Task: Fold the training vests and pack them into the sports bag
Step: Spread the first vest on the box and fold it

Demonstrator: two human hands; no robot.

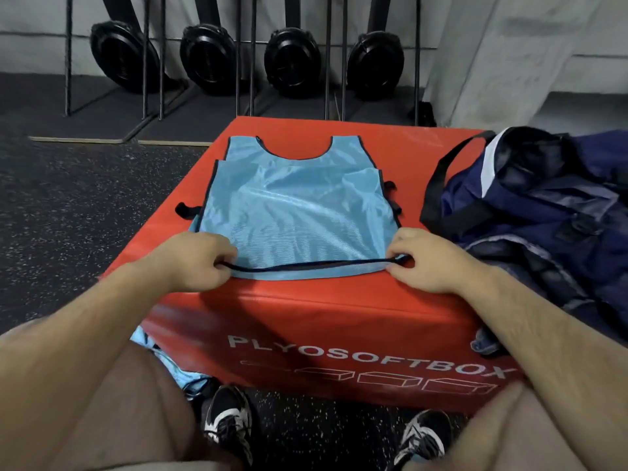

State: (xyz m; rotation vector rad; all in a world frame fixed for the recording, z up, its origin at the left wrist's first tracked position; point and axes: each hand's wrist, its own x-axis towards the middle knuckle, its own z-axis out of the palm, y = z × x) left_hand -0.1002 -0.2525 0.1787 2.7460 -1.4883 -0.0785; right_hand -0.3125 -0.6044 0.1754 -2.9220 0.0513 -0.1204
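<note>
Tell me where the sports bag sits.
In the head view, the navy sports bag sits at the right edge of the red box, beside the blue vest.

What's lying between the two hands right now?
In the head view, only the black-trimmed bottom hem of the blue vest runs from the left hand to the right hand, over the red box.

My left hand [193, 260] and right hand [428, 263] are bare, and so are both forearms, with fine hair along them. On my feet I wear black trainers, the left shoe [227, 419] and the right shoe [424, 436], each with white stripes on the sides and laces over the top; the right one shows a little light blue low down. My thighs are blurred, close to the camera.
</note>
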